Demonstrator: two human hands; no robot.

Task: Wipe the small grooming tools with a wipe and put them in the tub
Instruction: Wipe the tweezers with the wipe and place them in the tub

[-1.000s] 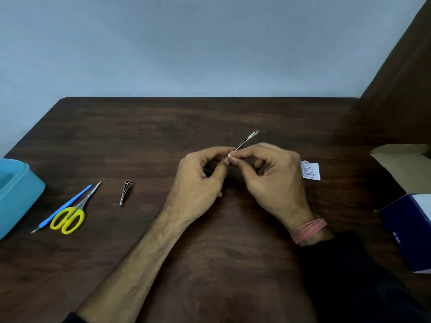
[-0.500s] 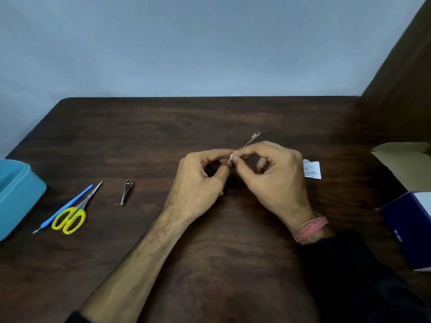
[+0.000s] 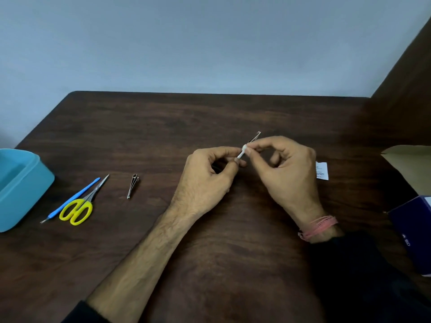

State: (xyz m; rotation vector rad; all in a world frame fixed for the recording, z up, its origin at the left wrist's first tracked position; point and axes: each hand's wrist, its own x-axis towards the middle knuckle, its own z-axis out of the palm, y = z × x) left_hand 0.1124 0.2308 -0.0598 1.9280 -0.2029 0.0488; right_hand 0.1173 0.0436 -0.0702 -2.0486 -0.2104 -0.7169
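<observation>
While my left hand pinches the near end of the slim metal tool above the table, my right hand pinches a white wipe around its shaft. The blue tub sits far left, beside the scissors.

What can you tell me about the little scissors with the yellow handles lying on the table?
The scissors are small, with two bright yellow loop handles that look like plastic and slim, pointed metal blades, closed together. They lie flat on the dark wooden table, handles toward the person, tips pointing up and right. A blue-handled tool lies right alongside, perhaps touching. The blue tub sits to the left. No hand touches them.
</observation>
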